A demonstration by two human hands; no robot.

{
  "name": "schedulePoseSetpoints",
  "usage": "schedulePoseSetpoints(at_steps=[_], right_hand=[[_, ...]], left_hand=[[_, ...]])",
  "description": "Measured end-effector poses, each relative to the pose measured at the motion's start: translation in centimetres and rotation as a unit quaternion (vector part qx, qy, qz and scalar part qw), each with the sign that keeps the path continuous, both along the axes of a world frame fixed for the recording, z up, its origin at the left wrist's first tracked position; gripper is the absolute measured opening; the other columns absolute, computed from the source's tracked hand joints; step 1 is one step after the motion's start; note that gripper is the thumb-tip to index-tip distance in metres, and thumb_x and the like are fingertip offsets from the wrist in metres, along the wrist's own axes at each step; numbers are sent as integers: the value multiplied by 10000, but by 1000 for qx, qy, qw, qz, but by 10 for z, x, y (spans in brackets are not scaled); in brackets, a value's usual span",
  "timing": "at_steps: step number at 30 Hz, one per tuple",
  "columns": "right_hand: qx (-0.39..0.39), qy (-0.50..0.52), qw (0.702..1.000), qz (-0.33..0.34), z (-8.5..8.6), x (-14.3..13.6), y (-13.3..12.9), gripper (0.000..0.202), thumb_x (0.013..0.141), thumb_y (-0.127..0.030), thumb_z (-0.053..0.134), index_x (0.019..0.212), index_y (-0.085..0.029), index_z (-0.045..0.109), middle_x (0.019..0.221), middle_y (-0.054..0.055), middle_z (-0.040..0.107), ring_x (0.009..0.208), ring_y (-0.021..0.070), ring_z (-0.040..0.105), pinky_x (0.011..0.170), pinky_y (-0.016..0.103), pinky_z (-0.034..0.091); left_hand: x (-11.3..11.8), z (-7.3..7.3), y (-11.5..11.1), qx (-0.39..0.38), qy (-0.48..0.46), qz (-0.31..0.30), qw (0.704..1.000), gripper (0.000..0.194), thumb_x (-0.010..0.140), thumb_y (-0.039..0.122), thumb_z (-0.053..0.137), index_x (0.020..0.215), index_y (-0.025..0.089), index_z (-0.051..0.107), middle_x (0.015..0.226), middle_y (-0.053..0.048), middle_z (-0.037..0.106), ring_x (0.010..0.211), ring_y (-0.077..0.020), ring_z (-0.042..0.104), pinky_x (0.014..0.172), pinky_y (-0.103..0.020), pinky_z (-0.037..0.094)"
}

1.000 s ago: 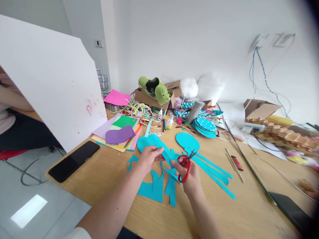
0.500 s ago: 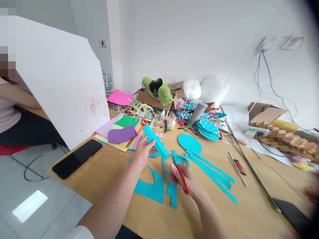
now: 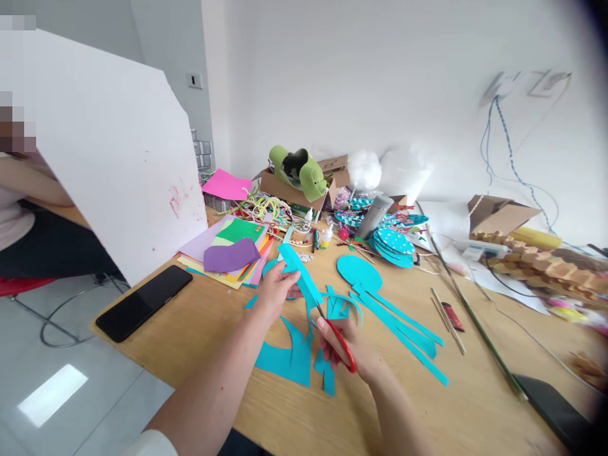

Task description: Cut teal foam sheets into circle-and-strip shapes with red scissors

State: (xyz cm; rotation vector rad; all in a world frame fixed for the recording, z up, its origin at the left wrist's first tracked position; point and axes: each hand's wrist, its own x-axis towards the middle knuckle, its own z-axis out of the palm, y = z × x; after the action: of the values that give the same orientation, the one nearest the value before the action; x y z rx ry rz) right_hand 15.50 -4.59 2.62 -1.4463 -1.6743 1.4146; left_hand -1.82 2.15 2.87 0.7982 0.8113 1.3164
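Between its thumb and fingers my left hand (image 3: 277, 288) pinches a turquoise strip (image 3: 300, 273) that looks like felt or craft paper. Red-handled scissors (image 3: 342, 344) are gripped in my right hand (image 3: 349, 348), with their blades at the strip's lower end. Under and around my hands lie turquoise offcuts (image 3: 285, 364), some with curved cut edges. A turquoise oval (image 3: 360, 272) rests right of my hands, with long turquoise strips (image 3: 403, 332) beside it. My left hand partly covers another turquoise piece on the table.
A phone (image 3: 145, 303) lies at the table's left edge beside a white board (image 3: 118, 139). Coloured sheets (image 3: 231, 255), a grey flask (image 3: 375, 217) and a filled cardboard box (image 3: 280, 185) stand behind. Thin sticks (image 3: 449, 321) and a long stem (image 3: 475, 310) lie right. A person sits beyond the board.
The scissor blades have moved onto the lower end of the turquoise strip and closed further. My left hand still holds the strip, turned slightly. The whole view has shifted a little.
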Motion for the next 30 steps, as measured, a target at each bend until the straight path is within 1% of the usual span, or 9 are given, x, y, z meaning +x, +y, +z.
schedulePoseSetpoints(at_steps=[7, 14, 18, 22, 24, 27, 30], right_hand=[[-12, 2, 1000, 1, -4, 1, 0, 491, 789, -621, 561, 546, -194, 566, 454, 11, 586, 350, 120, 531, 318, 208, 330], [-13, -13, 1000, -7, 0, -2, 0, 456, 789, -570, 594, 539, -191, 561, 446, 11, 581, 348, 117, 527, 319, 201, 337], [-12, -16, 1000, -6, 1, -2, 0, 459, 797, -564, 586, 532, -190, 555, 440, 13, 575, 339, 113, 519, 314, 197, 324], [-8, -16, 1000, -1, 1, -2, -1, 484, 806, -599, 552, 548, -189, 546, 454, 14, 574, 345, 110, 517, 319, 196, 321], [-2, -16, 1000, 8, 1, -2, -1, 512, 813, -630, 519, 560, -185, 543, 470, 20, 580, 360, 106, 523, 342, 196, 349], [0, -17, 1000, 22, 2, -2, -1, 543, 804, -671, 497, 580, -178, 540, 506, 29, 591, 389, 104, 540, 387, 201, 400], [-6, -14, 999, 31, 1, -2, 0, 566, 795, -704, 476, 596, -178, 533, 524, 32, 594, 401, 106, 550, 394, 201, 411]], left_hand=[[0, -2, 1, -2, 17, -10, 1000, 448, 558, 418, 814, 895, 189, 627, 721, -27, 689, 563, -180, 648, 524, -282, 514], [3, -5, 2, -19, 6, 11, 1000, 462, 529, 377, 835, 869, 184, 590, 679, -17, 670, 567, -194, 647, 529, -312, 530], [3, -4, 2, -18, 2, 5, 1000, 469, 520, 385, 839, 852, 185, 575, 712, -30, 684, 561, -189, 645, 521, -308, 528], [2, -3, 2, -11, 4, -6, 1000, 459, 539, 389, 827, 865, 177, 583, 696, -30, 677, 546, -181, 638, 522, -302, 527], [2, -4, 2, -14, 5, -6, 1000, 464, 539, 388, 825, 864, 174, 573, 686, -28, 674, 554, -187, 644, 523, -304, 529], [2, -4, 2, -17, 10, -9, 1000, 479, 554, 384, 817, 905, 168, 571, 727, -37, 688, 583, -190, 656, 541, -306, 536], [0, -3, 2, -8, 21, -23, 1000, 482, 582, 391, 799, 944, 162, 578, 774, -47, 699, 594, -181, 657, 555, -301, 538]])
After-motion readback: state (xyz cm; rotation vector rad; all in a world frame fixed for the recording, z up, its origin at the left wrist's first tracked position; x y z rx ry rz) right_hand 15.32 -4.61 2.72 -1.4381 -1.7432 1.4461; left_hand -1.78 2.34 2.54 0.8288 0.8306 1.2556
